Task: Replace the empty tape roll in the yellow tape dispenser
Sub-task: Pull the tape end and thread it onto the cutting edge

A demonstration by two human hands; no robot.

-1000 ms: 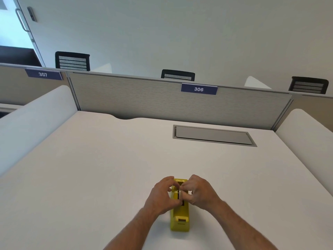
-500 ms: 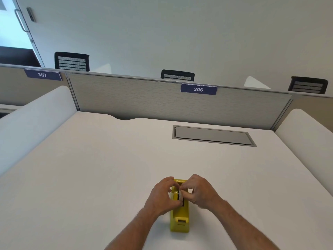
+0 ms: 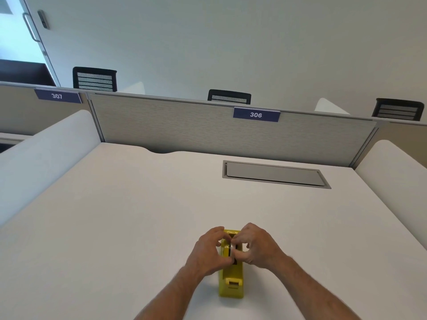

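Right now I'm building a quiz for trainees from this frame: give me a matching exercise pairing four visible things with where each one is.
Things:
1. yellow tape dispenser
2. sign 306
3. grey cable hatch
4. sign 307

Places:
A. set flush in the desk, far right of centre
B. on the partition at the far left
C. on the near desk, between the two hands
D. on the partition straight ahead

Pairs: 1-C, 2-D, 3-A, 4-B
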